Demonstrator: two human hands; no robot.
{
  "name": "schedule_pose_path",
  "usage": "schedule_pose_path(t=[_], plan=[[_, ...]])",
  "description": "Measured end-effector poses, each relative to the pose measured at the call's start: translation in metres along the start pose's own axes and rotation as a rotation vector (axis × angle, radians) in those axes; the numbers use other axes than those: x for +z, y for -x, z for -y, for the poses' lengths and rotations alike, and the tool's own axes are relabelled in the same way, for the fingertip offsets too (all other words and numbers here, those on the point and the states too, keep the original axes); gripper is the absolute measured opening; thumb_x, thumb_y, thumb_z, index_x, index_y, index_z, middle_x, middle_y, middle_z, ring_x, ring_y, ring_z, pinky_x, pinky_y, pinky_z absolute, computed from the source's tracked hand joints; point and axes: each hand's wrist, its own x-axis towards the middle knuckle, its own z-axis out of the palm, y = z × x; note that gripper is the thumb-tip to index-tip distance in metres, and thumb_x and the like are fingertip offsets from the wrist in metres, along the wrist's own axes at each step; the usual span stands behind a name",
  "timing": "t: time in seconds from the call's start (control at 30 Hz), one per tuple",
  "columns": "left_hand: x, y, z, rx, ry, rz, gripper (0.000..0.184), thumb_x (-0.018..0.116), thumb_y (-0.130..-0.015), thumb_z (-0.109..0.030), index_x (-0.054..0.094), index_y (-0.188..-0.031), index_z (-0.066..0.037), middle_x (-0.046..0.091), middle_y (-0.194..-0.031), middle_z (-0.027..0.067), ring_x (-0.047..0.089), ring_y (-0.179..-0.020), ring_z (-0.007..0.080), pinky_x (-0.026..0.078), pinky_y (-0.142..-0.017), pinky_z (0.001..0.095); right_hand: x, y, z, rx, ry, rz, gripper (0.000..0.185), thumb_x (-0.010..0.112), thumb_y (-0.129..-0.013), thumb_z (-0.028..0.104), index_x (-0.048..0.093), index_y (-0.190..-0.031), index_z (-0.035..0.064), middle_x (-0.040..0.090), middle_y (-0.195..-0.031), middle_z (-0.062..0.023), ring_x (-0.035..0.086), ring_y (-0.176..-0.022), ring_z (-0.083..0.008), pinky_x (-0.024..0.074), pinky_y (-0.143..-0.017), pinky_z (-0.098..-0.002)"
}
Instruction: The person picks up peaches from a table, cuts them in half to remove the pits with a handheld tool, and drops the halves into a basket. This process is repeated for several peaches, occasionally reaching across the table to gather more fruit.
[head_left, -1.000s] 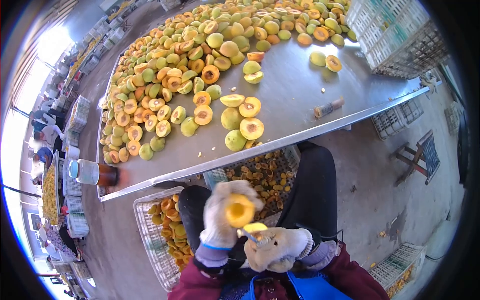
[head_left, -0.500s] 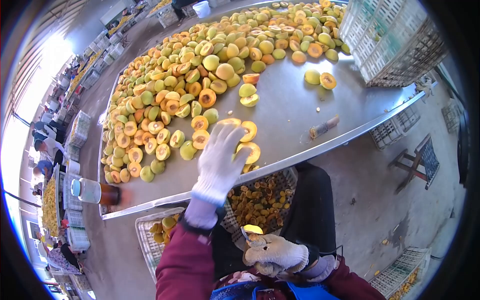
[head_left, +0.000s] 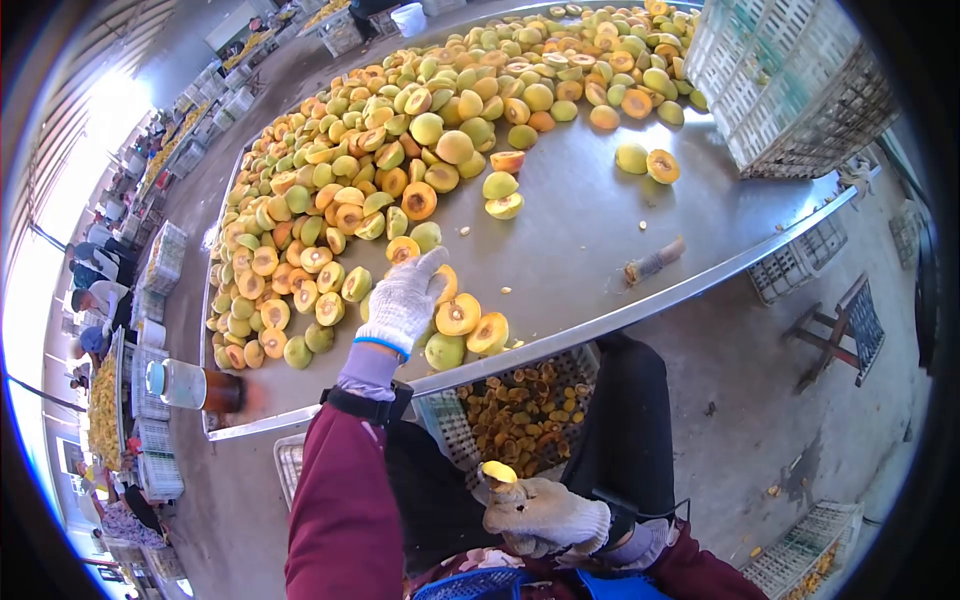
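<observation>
My left hand [head_left: 403, 298], in a white knitted glove, reaches over the near edge of the fruit on the metal table [head_left: 560, 240]. Its fingers are stretched out and touch a halved apricot [head_left: 446, 284]. Close by the wrist lie more apricot halves [head_left: 459, 314], cut faces up, and a greenish one [head_left: 445, 351]. My right hand [head_left: 548, 513], in a soiled glove, is closed in front of my lap around a small hand tool. A bright yellow oval piece [head_left: 499, 471] shows at its tip; the glove hides the rest.
A big heap of apricot halves [head_left: 350, 170] covers the table's far and left parts. A crate [head_left: 520, 415] of dark scraps sits below the edge. A white crate [head_left: 790, 90] stands at right, a jar [head_left: 195, 386] at left, a stool [head_left: 850, 325] on the floor.
My left hand has moved left along the table, and the apricot halves beside it have shifted left and nearer the edge. My right hand stays closed in nearly the same place.
</observation>
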Motion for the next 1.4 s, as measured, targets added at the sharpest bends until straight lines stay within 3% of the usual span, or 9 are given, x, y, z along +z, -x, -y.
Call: schedule_pose_path(t=[0.17,0.4,0.53,0.6,0.67,0.73,0.9,1.0,1.4], plan=[[-0.002,-0.020,0.006,-0.206,-0.117,0.150,0.067,0.073,-0.076,-0.033,0.048,-0.135,-0.015,0.056,-0.130,0.0153,0.052,-0.122,0.0332,0.042,-0.101,0.0427,0.002,0.002,0.008,0.018,0.008,-0.066,0.018,0.064,-0.091,0.026,0.052,-0.091,0.0123,0.048,-0.060,0.0027,0.046,-0.047,-0.0064,0.0335,-0.040,-0.0223],[-0.006,0.000,0.004,-0.300,0.048,0.205,0.054,0.073,-0.076,-0.029,0.053,-0.122,-0.009,0.060,-0.122,0.0191,0.061,-0.109,0.0326,0.049,-0.093,0.0383,0.005,-0.008,-0.002,-0.163,0.094,-0.189,0.022,0.062,-0.089,0.029,0.051,-0.098,0.0125,0.054,-0.063,0.0008,0.050,-0.050,-0.0085,0.0390,-0.046,-0.0234],[-0.044,0.065,-0.040,-0.275,1.350,-0.139,0.049,0.073,-0.077,-0.012,0.052,-0.120,-0.002,0.061,-0.104,0.0077,0.062,-0.097,0.0195,0.051,-0.085,0.0335,0.011,0.001,0.018,-0.018,0.523,-0.425,0.042,0.060,-0.085,0.047,0.053,-0.111,0.0140,0.065,-0.072,0.0004,0.062,-0.061,-0.0136,0.0491,-0.062,-0.0290],[-0.063,0.112,-0.067,-0.099,1.514,0.135,0.043,0.070,-0.079,-0.009,0.056,-0.119,-0.002,0.062,-0.104,0.0080,0.063,-0.097,0.0208,0.050,-0.086,0.0370,0.011,-0.003,0.011,-0.073,0.644,-0.499,0.041,0.058,-0.086,0.046,0.053,-0.111,0.0140,0.066,-0.073,-0.0029,0.066,-0.065,-0.0211,0.0509,-0.066,-0.0341],[-0.054,0.129,-0.062,0.328,0.760,0.315,0.036,0.070,-0.079,-0.011,0.059,-0.112,-0.002,0.064,-0.106,0.0129,0.064,-0.093,0.0237,0.051,-0.086,0.0378,0.010,-0.004,0.009,-0.262,0.836,-0.617,0.041,0.057,-0.086,0.047,0.053,-0.110,0.0131,0.068,-0.076,-0.0077,0.068,-0.070,-0.0282,0.0516,-0.067,-0.0390],[-0.037,0.140,-0.063,0.192,0.220,0.081,0.030,0.068,-0.084,-0.014,0.059,-0.110,-0.003,0.066,-0.098,0.0098,0.065,-0.094,0.0227,0.051,-0.084,0.0363,0.014,0.001,0.009,-0.214,0.906,-0.652,0.041,0.058,-0.086,0.047,0.053,-0.108,0.0129,0.068,-0.078,-0.0116,0.067,-0.073,-0.0328,0.0516,-0.068,-0.0424],[-0.014,0.176,-0.066,-0.331,1.561,-0.042,0.037,0.067,-0.086,-0.016,0.053,-0.118,-0.005,0.063,-0.109,0.0115,0.064,-0.098,0.0256,0.053,-0.084,0.0336,0.017,0.008,0.009,-0.241,0.895,-0.683,0.045,0.066,-0.081,0.045,0.057,-0.111,0.0120,0.068,-0.085,-0.0174,0.066,-0.084,-0.0387,0.0522,-0.074,-0.0444],[-0.009,0.185,-0.078,-0.387,1.791,0.050,0.049,0.067,-0.089,-0.024,0.046,-0.129,-0.003,0.060,-0.117,0.0156,0.062,-0.103,0.0257,0.051,-0.092,0.0389,0.018,0.008,0.004,-0.316,0.855,-0.656,0.041,0.062,-0.083,0.047,0.056,-0.108,0.0149,0.067,-0.081,-0.0161,0.066,-0.081,-0.0385,0.0514,-0.072,-0.0456],[0.020,0.205,-0.125,-0.137,1.586,-0.192,0.064,0.040,-0.099,-0.051,0.043,-0.134,0.002,0.057,-0.123,0.0179,0.058,-0.110,0.0279,0.045,-0.098,0.0406,0.015,0.009,-0.006,-0.401,0.798,-0.654,0.042,0.065,-0.082,0.047,0.058,-0.108,0.0142,0.068,-0.082,-0.0164,0.066,-0.079,-0.0386,0.0523,-0.071,-0.0466]])
